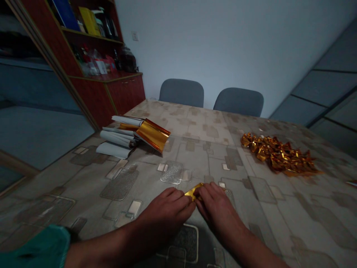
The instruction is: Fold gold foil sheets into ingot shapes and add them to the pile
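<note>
A small folded piece of gold foil paper point(193, 192) is pinched between my two hands, just above the near part of the table. My left hand point(172, 206) closes its fingers on the paper's left end. On its right end, the fingers and thumb of my right hand point(213, 204) press together. Part of the paper is hidden behind the fingers. Farther off to the left lies a stack of gold and white foil paper sheets point(153, 134), some curled over. Over on the right sits a heap of folded shiny gold foil pieces point(281, 154).
A patterned cloth covers the table point(195, 149). Two grey chairs point(182, 92) stand at its far side against the wall. At the back left is a red-brown cabinet point(125, 91) with bottles and bags on it.
</note>
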### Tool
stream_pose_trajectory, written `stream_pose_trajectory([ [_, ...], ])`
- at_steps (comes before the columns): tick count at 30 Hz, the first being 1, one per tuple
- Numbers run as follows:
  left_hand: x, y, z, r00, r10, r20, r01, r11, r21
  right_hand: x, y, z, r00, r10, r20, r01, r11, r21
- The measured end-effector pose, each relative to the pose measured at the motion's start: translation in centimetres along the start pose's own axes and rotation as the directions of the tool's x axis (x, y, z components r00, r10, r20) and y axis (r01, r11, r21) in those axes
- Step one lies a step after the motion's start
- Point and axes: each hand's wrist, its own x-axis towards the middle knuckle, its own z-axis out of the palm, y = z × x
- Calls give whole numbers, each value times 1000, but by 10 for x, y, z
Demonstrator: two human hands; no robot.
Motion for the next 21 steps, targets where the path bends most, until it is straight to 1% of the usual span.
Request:
stream_pose_trajectory([
  [2,1,0,0,1000,-7,7,7,1000,-4,-1,2,-3,1000,5,16,-5,999,49],
  [4,1,0,1,1000,-17,9,17,1000,-15,-2,5,-10,999,10,30,-15,987,160],
  [6,1,-1,1,1000,-18,16,19,999,-26,-3,11,-23,999,31,43,-43,945,324],
  [9,0,-1,1,1000,-18,26,19,999,-36,-5,18,-45,997,67,30,-73,897,437],
  [11,0,-1,1,999,-19,39,20,999,-45,-7,19,-56,997,26,68,-54,895,443],
  [13,-1,-1,1,999,-19,51,21,999,-50,-10,18,-61,989,-42,143,-23,906,422],
  [15,0,-1,1,999,-14,37,16,999,-39,-14,15,-59,975,-92,203,9,927,376],
  [17,0,-2,2,1000,-4,27,5,1000,-31,-18,14,-53,970,-105,220,30,946,323],
  [21,3,-1,-1,996,-27,84,29,999,-21,-21,15,-46,964,-126,234,68,967,244],
])
